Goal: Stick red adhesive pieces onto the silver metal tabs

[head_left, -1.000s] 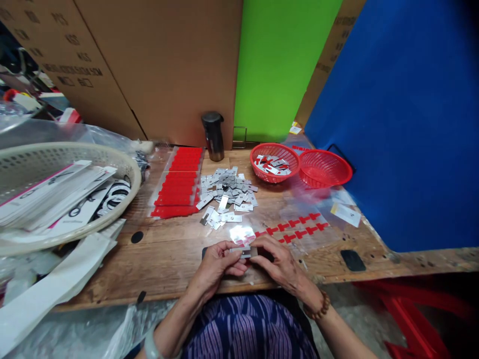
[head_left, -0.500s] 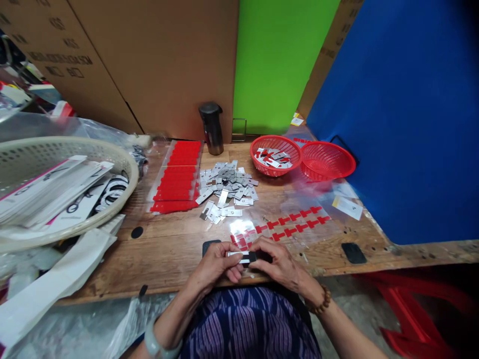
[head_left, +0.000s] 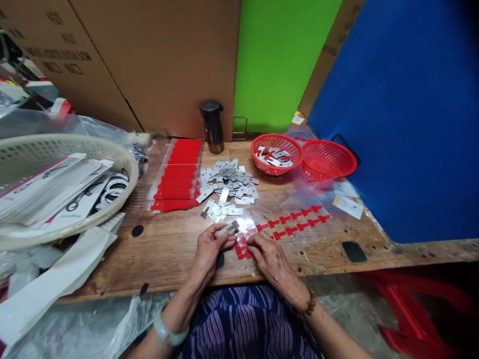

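My left hand [head_left: 210, 248] pinches a small silver metal plate [head_left: 227, 229] just above the wooden table [head_left: 168, 254]. My right hand [head_left: 266, 254] rests beside it, fingertips pressed on a red T-shaped sticker [head_left: 242, 249] on a clear backing sheet [head_left: 299, 224]. A row of more red stickers [head_left: 294, 223] runs off to the right on that sheet. A loose pile of silver plates [head_left: 227, 187] lies just beyond my hands.
A stack of red sticker sheets [head_left: 176, 178] lies left of the pile. Two red baskets [head_left: 276, 153] [head_left: 328, 159] stand at the back right, one holding finished plates. A black cylinder [head_left: 211, 126] stands by the cardboard wall. A big cream basket [head_left: 67, 184] of packaging fills the left.
My hands have moved apart and forward. The left hand has lifted the silver plate up and away, while the right hand has gone down onto the red stickers on the sheet.
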`<state>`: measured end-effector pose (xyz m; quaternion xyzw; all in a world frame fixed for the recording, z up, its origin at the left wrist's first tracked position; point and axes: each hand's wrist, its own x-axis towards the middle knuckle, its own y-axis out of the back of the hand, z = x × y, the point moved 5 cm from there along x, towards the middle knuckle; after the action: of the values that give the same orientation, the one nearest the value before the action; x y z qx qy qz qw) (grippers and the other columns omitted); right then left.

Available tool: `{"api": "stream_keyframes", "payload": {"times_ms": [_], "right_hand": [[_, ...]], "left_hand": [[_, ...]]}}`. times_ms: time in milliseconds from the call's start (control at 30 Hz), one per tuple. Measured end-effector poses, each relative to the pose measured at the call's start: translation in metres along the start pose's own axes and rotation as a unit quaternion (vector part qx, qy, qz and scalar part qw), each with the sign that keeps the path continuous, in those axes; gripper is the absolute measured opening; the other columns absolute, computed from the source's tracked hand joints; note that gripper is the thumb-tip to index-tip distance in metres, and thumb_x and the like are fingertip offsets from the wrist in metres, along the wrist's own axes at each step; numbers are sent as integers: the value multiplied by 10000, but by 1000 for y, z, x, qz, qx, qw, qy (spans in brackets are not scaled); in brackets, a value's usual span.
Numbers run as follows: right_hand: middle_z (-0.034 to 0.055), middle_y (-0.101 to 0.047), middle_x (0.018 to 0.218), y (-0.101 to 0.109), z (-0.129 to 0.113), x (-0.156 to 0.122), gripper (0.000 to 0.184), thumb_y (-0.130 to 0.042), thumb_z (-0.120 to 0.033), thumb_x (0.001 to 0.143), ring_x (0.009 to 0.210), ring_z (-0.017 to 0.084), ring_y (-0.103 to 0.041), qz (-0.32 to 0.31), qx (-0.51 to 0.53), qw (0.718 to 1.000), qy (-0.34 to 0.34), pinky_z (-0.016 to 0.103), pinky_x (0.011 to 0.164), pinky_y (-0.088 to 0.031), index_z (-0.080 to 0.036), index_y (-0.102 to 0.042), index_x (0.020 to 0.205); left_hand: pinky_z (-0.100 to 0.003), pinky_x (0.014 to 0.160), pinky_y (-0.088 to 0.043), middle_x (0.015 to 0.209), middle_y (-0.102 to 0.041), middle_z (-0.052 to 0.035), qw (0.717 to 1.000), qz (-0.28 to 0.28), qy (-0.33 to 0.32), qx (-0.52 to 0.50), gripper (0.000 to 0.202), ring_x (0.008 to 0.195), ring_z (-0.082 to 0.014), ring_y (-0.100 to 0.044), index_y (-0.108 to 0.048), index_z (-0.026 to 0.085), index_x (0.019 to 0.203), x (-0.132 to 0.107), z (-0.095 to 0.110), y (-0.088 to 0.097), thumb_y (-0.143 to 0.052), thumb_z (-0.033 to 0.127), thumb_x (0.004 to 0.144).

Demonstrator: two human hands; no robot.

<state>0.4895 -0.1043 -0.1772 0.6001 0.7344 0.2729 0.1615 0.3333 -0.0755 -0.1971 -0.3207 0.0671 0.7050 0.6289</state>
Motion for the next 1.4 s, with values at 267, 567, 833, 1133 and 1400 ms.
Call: {"api": "stream_keyframes", "payload": {"times_ms": [267,567,833,1133,1400], "right_hand": [[27,-552,807,-1,-8,4,120,-443,-139,851,747,164,-537,13,-7,1000,-25,291,695,-436,-214,-532,823],[65,-583,880,-10,-1,12,100,-488,-177,833,818,201,-555,33,-65,997,-13,303,717,-420,-228,-546,897],[31,-544,777,-7,-11,28,125,-447,-84,807,698,161,-521,-44,-116,991,-55,266,653,-379,-198,-471,762],[52,-524,845,-12,-11,8,163,-387,-119,868,759,171,-521,47,-87,995,-19,273,683,-396,-198,-521,914],[24,-541,806,-12,-4,21,114,-459,-120,813,734,155,-525,39,-84,994,-56,249,649,-374,-199,-534,777]], "left_hand": [[-259,682,-537,686,-698,-62,999,6,-28,23,349,633,-158,-680,-544,118,885,5,-5,-3,-739,248,627],[-252,666,-531,677,-703,-66,998,1,-42,56,261,639,-161,-683,-551,117,881,10,-3,-4,-687,203,676],[-250,646,-536,696,-700,-63,997,-16,-38,58,250,655,-171,-687,-544,112,867,15,-2,-4,-688,163,669],[-205,612,-534,633,-687,-40,999,-8,-22,48,189,612,-144,-683,-538,106,868,15,-1,-4,-627,73,705],[-208,605,-532,610,-687,-43,998,-4,-23,64,167,589,-143,-681,-526,106,870,16,0,-5,-581,42,725]]}}
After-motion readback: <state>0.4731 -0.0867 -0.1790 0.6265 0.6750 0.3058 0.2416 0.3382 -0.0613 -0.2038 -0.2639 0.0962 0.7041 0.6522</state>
